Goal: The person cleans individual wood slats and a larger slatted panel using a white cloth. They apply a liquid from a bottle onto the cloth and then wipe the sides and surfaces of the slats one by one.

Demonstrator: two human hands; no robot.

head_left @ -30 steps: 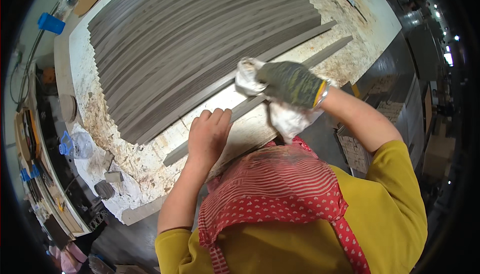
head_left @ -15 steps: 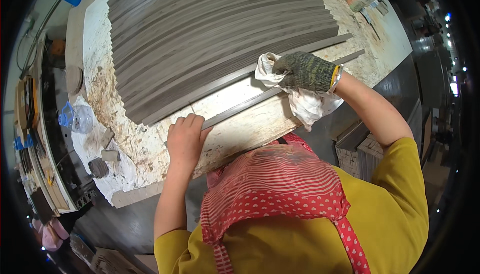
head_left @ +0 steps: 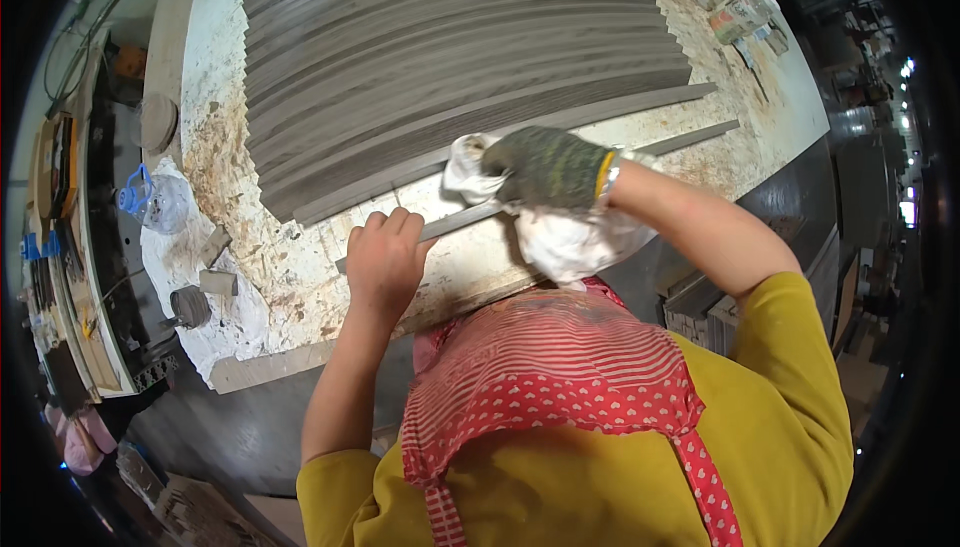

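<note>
A narrow grey wooden strip [head_left: 700, 135] lies at a slant on the stained white tabletop, near its front edge. My bare left hand [head_left: 387, 262] is closed over the strip near its left end. My right hand [head_left: 553, 169], in a dark knitted glove with a yellow cuff, grips a bunched white cloth [head_left: 580, 245] against the middle of the strip. Part of the cloth hangs down toward the table's edge. The strip is hidden under the glove and cloth. Just beyond, several similar grey strips [head_left: 450, 57] lie side by side in a wide panel.
On the left of the table [head_left: 215, 107] are a clear plastic jug [head_left: 165, 202], small grey blocks [head_left: 218, 282] and a dark roll [head_left: 190, 307]. Jars [head_left: 738, 17] stand at the far right. A tool rack [head_left: 60, 177] is beyond the left edge; stacked boards lie below on the right.
My right hand and the cloth have slid left along the strip, closer to my left hand. My left hand still holds the left end. The whole view has shifted slightly.
</note>
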